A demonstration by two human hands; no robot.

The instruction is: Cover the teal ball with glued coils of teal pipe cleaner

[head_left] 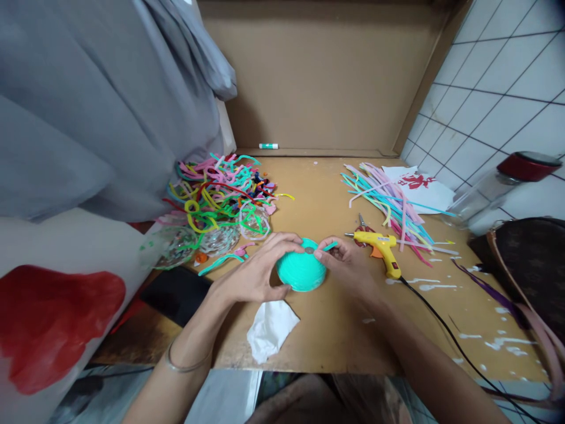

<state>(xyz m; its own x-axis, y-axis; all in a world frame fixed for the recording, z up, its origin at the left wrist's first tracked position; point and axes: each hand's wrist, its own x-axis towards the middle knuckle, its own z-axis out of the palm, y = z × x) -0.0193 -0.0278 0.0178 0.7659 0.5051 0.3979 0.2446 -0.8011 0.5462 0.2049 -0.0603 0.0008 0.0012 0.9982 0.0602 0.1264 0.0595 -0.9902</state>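
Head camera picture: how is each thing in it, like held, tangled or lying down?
Teal dome: held in left hand
Teal strip: pinched in right hand
Yellow glue gun: on its side
White tissue: creased
Left fuzzy strips: tangled
Right fuzzy strips: loosely bundled
Clear bottle: red lid on
White-green tube: lying down

Inspected from beside the table (318, 200): ridged turquoise dome (303, 273), partly hidden by the left hand (258, 268); yellow plastic glue gun (375, 238), lettering illegibly small; brown patterned bag (534, 265), cut off rightward.
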